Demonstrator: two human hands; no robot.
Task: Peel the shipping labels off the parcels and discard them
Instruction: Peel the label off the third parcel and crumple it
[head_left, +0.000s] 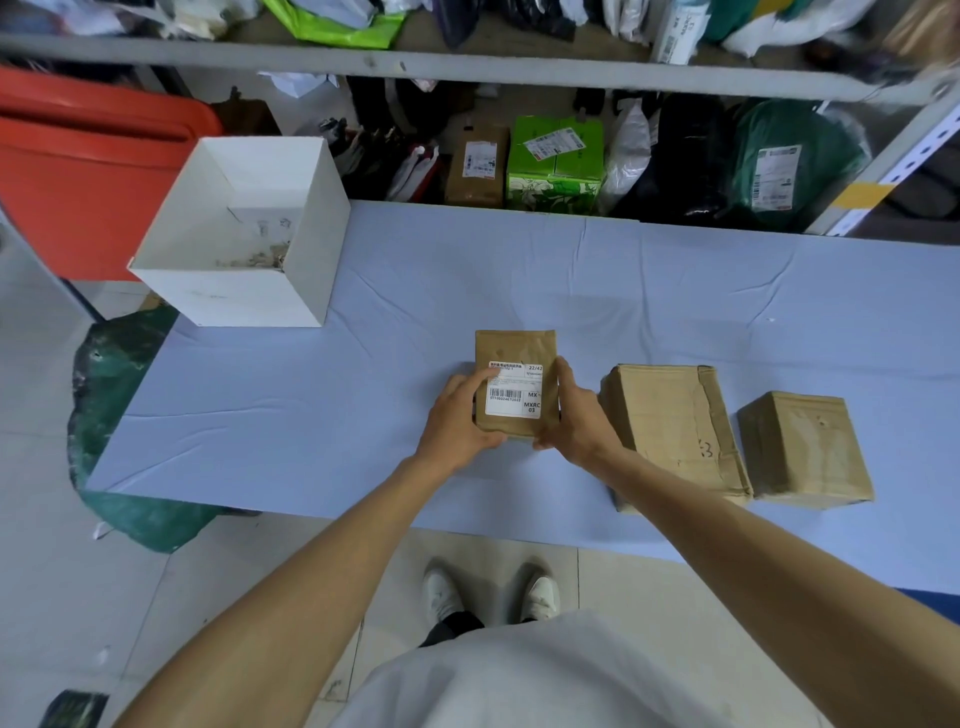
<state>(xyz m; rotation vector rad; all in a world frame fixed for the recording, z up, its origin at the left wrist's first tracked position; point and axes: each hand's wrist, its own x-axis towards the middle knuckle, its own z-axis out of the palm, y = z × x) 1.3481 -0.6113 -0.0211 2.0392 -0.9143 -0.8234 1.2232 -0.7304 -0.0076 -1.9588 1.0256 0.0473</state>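
A small brown cardboard parcel (514, 347) sits on the light blue table (311, 395), near its middle. A white shipping label (514, 395) with a barcode is stuck flat on its top. My left hand (457, 421) grips the parcel's left side, thumb lying over the label's upper left corner. My right hand (574, 410) grips the right side, fingers curled around the edge. To the right lie two more brown parcels, a larger one (675, 431) and a smaller one (805, 447), with no label showing on their tops.
An open white box (239, 296) with scraps inside stands at the table's back left corner. Behind the table, shelves hold several bags and labelled parcels (553, 161). A red bin (78, 166) and a green bag (119, 374) are at the left.
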